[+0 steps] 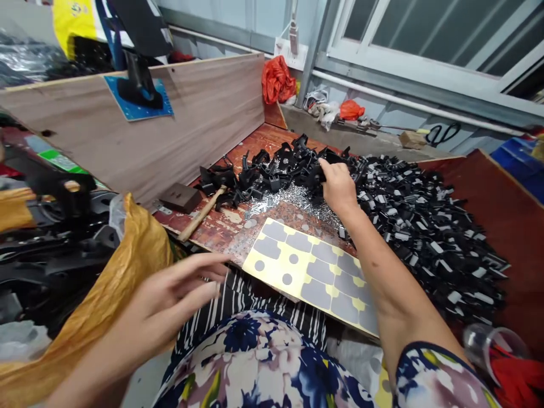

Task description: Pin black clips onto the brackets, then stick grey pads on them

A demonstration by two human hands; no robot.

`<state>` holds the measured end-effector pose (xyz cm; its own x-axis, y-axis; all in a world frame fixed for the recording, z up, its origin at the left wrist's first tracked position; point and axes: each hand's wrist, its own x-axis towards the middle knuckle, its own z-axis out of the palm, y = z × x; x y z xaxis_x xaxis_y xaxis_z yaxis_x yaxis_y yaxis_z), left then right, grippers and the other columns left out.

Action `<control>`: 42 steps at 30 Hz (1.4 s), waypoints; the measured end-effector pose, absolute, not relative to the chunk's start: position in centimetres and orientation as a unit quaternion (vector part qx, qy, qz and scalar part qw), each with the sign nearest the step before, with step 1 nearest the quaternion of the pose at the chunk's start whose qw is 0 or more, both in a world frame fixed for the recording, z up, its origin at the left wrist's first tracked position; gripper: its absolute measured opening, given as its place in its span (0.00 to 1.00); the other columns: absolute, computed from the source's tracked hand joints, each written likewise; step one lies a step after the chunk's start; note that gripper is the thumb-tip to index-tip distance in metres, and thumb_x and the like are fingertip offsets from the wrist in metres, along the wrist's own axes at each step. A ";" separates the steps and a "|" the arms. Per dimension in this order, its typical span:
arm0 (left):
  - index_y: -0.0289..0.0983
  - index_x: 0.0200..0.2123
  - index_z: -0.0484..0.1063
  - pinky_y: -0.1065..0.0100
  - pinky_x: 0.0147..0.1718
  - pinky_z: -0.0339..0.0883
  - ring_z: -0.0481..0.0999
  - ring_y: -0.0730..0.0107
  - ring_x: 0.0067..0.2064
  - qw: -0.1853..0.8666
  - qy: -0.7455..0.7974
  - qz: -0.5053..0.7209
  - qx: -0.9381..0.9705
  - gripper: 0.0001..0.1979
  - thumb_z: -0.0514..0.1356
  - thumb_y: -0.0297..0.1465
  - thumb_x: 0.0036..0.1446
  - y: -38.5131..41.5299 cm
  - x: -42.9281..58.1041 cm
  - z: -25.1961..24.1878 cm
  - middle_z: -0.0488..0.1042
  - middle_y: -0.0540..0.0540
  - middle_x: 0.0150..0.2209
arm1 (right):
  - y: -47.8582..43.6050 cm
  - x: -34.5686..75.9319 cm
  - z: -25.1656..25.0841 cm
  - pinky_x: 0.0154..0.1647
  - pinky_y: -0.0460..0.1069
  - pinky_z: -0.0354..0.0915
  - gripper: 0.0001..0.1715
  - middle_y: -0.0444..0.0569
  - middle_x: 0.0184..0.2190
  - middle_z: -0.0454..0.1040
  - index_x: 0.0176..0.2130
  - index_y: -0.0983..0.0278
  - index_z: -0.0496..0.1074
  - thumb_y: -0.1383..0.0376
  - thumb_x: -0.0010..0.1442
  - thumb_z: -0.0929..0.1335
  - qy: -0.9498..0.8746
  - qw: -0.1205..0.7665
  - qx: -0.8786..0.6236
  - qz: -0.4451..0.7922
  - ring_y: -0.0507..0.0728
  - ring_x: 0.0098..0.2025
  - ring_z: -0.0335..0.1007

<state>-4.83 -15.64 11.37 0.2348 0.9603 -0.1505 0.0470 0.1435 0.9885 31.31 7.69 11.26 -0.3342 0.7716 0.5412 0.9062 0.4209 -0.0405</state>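
My right hand (339, 184) reaches into the near end of a row of black plastic parts (283, 158); its fingers are bent around a black part, partly hidden by the hand. Small silver metal pins (272, 203) lie scattered just left of it. My left hand (182, 292), slightly blurred, hovers at the table's front edge with its fingers apart and nothing in them. Between the hands lies a yellow sheet with grey stickers (276, 272), some of them gone. A big heap of black parts with light pads (425, 226) fills the right side.
A wooden-handled hammer (203, 214) and a dark block (181, 197) lie at the left. A wooden board (204, 102) walls the back left. Orange sacking (142, 243) hangs left; a clear plastic cup (495, 345) stands at the lower right.
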 end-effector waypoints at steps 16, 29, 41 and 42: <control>0.45 0.51 0.73 0.67 0.31 0.80 0.79 0.69 0.33 0.760 0.342 0.480 0.275 0.23 0.71 0.25 0.54 -5.6 3.5 7.1 0.76 0.49 0.40 | -11.9 25.6 5.2 0.54 0.58 0.76 0.23 0.53 0.53 0.78 0.55 0.57 0.74 0.74 0.66 0.63 -0.750 0.426 -0.481 0.158 0.60 0.55 0.76; 0.43 0.49 0.70 0.67 0.22 0.77 0.73 0.71 0.27 0.737 0.420 0.337 0.408 0.19 0.64 0.22 0.55 3.9 7.6 3.3 0.71 0.49 0.33 | -10.9 22.4 3.7 0.58 0.61 0.66 0.05 0.53 0.47 0.80 0.39 0.59 0.74 0.66 0.61 0.68 -0.620 0.367 -0.530 0.448 0.63 0.52 0.73; 0.45 0.55 0.71 0.68 0.29 0.73 0.75 0.67 0.33 0.824 0.233 0.431 0.286 0.25 0.71 0.40 0.56 -1.8 5.4 5.9 0.74 0.43 0.43 | -9.7 25.8 6.8 0.46 0.52 0.70 0.14 0.44 0.36 0.75 0.45 0.57 0.73 0.67 0.58 0.74 -0.569 0.542 -0.511 0.346 0.55 0.41 0.73; 0.43 0.55 0.72 0.68 0.30 0.73 0.75 0.67 0.33 0.833 0.220 0.433 0.265 0.24 0.70 0.43 0.57 -2.6 5.3 6.0 0.74 0.43 0.42 | -9.5 25.9 6.4 0.45 0.52 0.70 0.14 0.44 0.36 0.75 0.45 0.57 0.73 0.67 0.58 0.74 -0.563 0.548 -0.510 0.350 0.55 0.40 0.74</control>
<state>5.32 -2.60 5.99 0.5290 0.8376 -0.1365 -0.6044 0.4848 0.6322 25.86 -9.53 6.45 0.1210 0.9581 0.2595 0.1903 0.2342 -0.9534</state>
